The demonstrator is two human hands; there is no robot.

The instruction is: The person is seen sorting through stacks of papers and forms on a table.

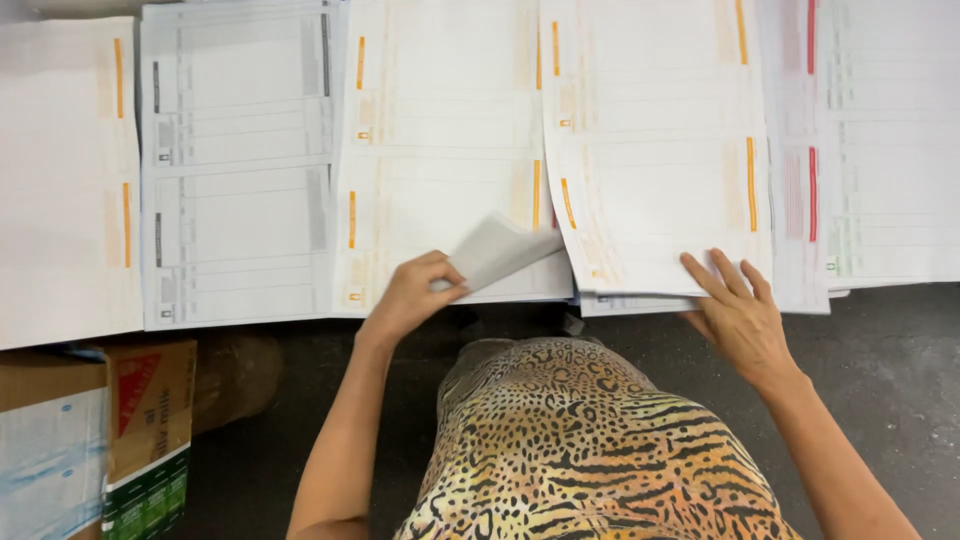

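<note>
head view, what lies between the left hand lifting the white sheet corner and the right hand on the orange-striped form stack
In the head view, the curled white sheet corner spans most of the gap between left hand and right hand; then the orange-striped form stack begins.

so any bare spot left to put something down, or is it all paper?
The row of paper stacks sits edge to edge, some overlapping, with no gaps. The left hand lifts a sheet corner; the right hand rests on another stack. The dark surface right of the right hand is bare. Cardboard boxes crowd the lower left.
</note>
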